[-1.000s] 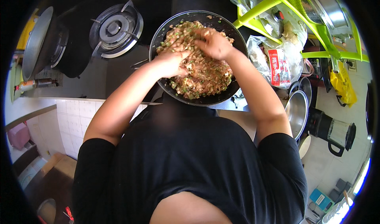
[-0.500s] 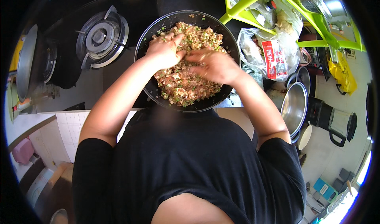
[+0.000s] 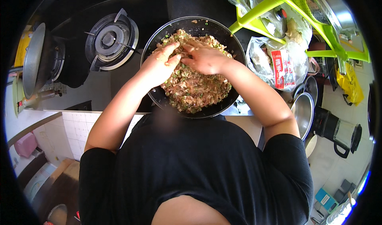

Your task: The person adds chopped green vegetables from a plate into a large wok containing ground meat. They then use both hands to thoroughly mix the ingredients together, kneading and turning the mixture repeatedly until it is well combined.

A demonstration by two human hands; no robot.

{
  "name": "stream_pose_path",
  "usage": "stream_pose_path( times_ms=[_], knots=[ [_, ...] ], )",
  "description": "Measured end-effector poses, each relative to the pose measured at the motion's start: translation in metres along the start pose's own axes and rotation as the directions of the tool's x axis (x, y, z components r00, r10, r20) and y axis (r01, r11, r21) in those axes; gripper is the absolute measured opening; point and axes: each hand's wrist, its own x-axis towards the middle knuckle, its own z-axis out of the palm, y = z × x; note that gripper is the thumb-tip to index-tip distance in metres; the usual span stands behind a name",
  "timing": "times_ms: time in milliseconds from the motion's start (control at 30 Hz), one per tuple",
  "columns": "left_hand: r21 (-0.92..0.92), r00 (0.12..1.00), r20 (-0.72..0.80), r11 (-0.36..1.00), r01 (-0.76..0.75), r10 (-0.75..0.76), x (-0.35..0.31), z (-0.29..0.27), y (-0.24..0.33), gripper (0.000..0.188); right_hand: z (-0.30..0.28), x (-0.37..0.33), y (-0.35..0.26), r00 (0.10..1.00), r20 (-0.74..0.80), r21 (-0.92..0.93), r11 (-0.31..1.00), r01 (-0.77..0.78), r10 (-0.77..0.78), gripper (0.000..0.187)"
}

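Note:
A round black pan (image 3: 151,99) holds a heap of minced meat mixture (image 3: 199,91) flecked with chopped green bits. On the left side of the heap lies my left hand (image 3: 161,64), fingers stretched forward and thumb apart. My right hand (image 3: 205,58) rests on the upper middle of the mixture, its fingers spread and pointing left toward the left hand. Some fingertips of both hands are partly sunk in the meat, so their ends are hidden. Neither hand is closed around anything.
Left of the pan is a gas burner (image 3: 108,40), with a wok (image 3: 32,61) farther left. A clear plastic bag with a red-and-white packet (image 3: 283,69) lies to the right, under a lime-green rack (image 3: 256,5). Steel bowls (image 3: 303,114) and a blender (image 3: 345,131) stand beyond my right arm.
My right hand has moved up and left over the mixture, closer to the left hand. My left hand has drawn slightly down toward me. The whole view has shifted a little.

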Motion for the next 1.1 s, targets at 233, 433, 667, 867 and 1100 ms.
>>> stream_pose_path(
  times_ms=[233,433,667,867,1100],
  knots=[
    [-0.616,0.962,-0.272,0.762,-0.198,0.03,0.022,-0.02,-0.01,0.032,-0.027,0.067,0.017,0.922,-0.2,0.288,0.919,-0.269,0.332,0.048],
    [-0.665,0.951,-0.31,0.716,-0.212,-0.006,0.022,-0.041,-0.008,0.034,0.017,0.023,-0.058,0.988,0.05,-0.186,0.971,0.152,-0.145,0.054],
    [-0.497,0.974,-0.226,0.862,-0.099,-0.018,0.025,-0.014,-0.033,0.028,-0.021,-0.004,-0.022,0.931,-0.108,-0.099,0.936,0.339,-0.349,0.026],
    [0.245,0.954,-0.191,0.953,-0.181,0.23,0.027,0.01,-0.033,0.043,-0.033,0.083,0.045,0.853,-0.258,-0.263,0.882,0.39,-0.454,0.025],
    [0.133,0.998,-0.062,0.99,0.039,-0.031,0.023,0.019,-0.047,0.062,0.02,0.017,0.098,0.962,-0.18,0.688,0.725,-0.026,0.206,0.047]
  ],
)
